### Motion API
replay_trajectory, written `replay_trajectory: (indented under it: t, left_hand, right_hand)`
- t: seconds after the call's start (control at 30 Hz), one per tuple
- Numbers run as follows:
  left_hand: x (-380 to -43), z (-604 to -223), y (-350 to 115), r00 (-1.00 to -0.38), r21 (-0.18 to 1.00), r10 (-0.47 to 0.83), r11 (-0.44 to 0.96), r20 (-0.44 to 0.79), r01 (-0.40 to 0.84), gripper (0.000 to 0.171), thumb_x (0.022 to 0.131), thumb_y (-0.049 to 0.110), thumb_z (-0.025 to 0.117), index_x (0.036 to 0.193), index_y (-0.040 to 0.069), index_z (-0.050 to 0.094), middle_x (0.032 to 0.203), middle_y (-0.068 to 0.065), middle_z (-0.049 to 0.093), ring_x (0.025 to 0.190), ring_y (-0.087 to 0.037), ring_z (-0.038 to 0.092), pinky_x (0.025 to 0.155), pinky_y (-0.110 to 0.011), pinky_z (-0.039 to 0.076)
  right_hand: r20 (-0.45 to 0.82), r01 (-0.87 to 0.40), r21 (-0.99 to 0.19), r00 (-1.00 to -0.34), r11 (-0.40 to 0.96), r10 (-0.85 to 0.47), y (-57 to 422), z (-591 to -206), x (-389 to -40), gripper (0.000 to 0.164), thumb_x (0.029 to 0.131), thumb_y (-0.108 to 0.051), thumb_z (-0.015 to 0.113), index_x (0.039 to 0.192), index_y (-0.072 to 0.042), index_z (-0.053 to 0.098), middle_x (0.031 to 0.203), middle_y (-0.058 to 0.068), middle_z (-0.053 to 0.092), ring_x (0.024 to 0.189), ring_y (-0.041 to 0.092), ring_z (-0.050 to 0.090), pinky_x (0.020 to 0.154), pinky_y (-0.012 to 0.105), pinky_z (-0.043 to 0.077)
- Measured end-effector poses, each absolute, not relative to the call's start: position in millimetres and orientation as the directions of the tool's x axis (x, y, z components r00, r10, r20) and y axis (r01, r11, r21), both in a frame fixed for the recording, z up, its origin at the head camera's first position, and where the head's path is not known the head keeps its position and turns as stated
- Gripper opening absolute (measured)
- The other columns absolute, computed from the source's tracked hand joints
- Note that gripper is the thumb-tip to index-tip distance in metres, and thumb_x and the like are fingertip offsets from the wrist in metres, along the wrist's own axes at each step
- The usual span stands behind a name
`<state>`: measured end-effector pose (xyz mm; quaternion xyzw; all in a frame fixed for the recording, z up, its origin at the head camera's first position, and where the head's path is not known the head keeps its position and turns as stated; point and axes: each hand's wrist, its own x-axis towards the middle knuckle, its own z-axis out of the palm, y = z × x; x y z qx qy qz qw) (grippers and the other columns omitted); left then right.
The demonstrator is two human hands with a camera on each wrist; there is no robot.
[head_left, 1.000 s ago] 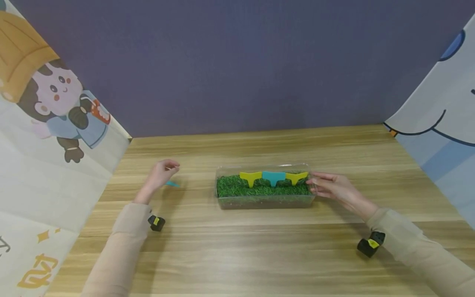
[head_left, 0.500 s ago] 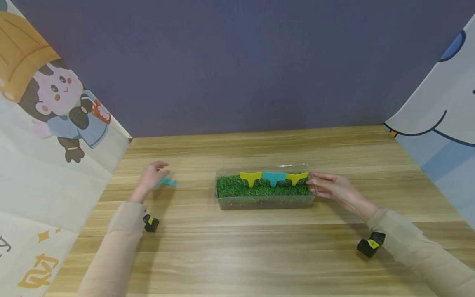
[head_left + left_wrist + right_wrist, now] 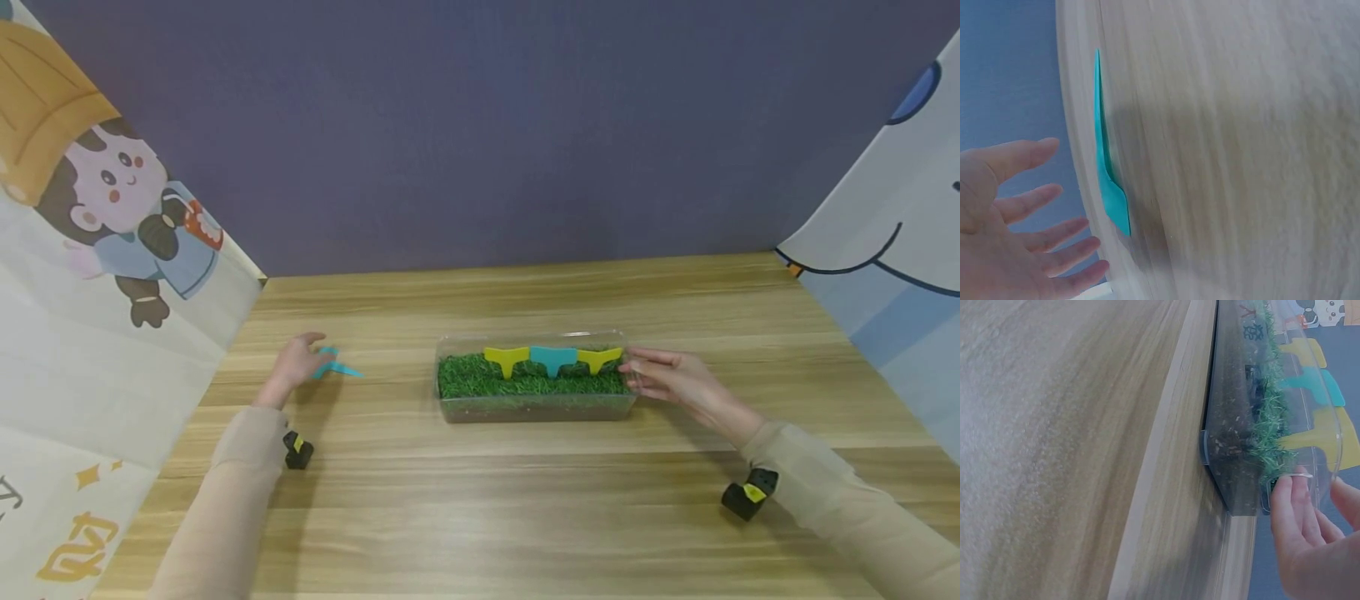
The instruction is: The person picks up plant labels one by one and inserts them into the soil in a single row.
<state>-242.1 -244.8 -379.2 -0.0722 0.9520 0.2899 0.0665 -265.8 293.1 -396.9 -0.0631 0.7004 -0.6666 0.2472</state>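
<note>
A clear plastic planter box point(image 3: 540, 408) of green grass stands mid-table. Along its far side stand two yellow T-shaped plant labels point(image 3: 507, 359) with a teal one point(image 3: 553, 359) between them. My right hand point(image 3: 675, 383) rests its fairly straight fingers against the box's right end; in the right wrist view the thumb lies near the rim. Another teal plant label point(image 3: 1107, 181) lies on the table at left. Close to it hovers my left hand point(image 3: 298, 363), its fingers spread with nothing held. In the left wrist view a gap separates the fingertips from the label.
The wooden table point(image 3: 525, 517) ends at a dark blue panel point(image 3: 480, 133) behind. Cartoon-printed sheets flank it, left point(image 3: 82, 350) and right point(image 3: 885, 275). Each wrist carries a small black camera point(image 3: 750, 494).
My left hand has drawn back leftward and a little toward me, uncovering more of the loose teal label. My right hand and the planter box stay where they were.
</note>
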Motion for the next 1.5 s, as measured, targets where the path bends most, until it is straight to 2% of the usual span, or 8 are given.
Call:
replay_trajectory:
  t: [0.27, 0.83, 1.3, 1.5]
  left_hand:
    - [-244, -383, -250, -0.964, 0.491, -0.104, 0.844, -0.245, -0.216, 0.059, 0.087, 0.018, 0.051, 0.128, -0.017, 0.026, 0.125, -0.041, 0.029, 0.115, -0.052, 0.031, 0.092, -0.057, 0.032]
    - [-252, -388, -249, -0.962, 0.408, -0.141, 0.884, -0.234, -0.229, 0.059, 0.082, 0.015, 0.057, 0.123, -0.019, 0.032, 0.124, -0.04, 0.032, 0.113, -0.052, 0.031, 0.094, -0.056, 0.03]
    - [-255, -385, -246, -0.941, 0.432, -0.142, 0.86, -0.307, -0.271, 0.055, 0.082, 0.009, 0.056, 0.121, -0.021, 0.033, 0.125, -0.043, 0.025, 0.112, -0.053, 0.03, 0.092, -0.058, 0.031]
    - [-254, -384, -243, -0.926, 0.48, -0.178, 0.814, -0.332, -0.329, 0.056, 0.081, 0.006, 0.056, 0.123, -0.021, 0.03, 0.12, -0.038, 0.036, 0.105, -0.046, 0.04, 0.091, -0.053, 0.036]
  right_hand:
    - [-0.254, 0.236, -0.967, -0.869, 0.094, -0.424, 293, -397, -266, 0.061, 0.089, -0.018, 0.053, 0.134, 0.006, 0.022, 0.096, -0.008, 0.064, 0.092, 0.014, 0.061, 0.082, 0.027, 0.047]
    - [-0.26, 0.255, -0.965, -0.877, 0.067, -0.405, 292, -397, -265, 0.064, 0.087, -0.017, 0.056, 0.134, 0.007, 0.021, 0.095, -0.007, 0.064, 0.09, 0.015, 0.062, 0.082, 0.027, 0.047]
    - [-0.258, 0.25, -0.965, -0.877, 0.074, -0.405, 292, -398, -266, 0.063, 0.087, -0.017, 0.055, 0.135, 0.007, 0.021, 0.096, -0.007, 0.064, 0.091, 0.014, 0.061, 0.082, 0.027, 0.047]
    - [-0.258, 0.246, -0.966, -0.879, 0.082, -0.402, 292, -398, -266, 0.063, 0.087, -0.018, 0.055, 0.135, 0.006, 0.022, 0.095, -0.008, 0.064, 0.091, 0.014, 0.061, 0.082, 0.027, 0.047]
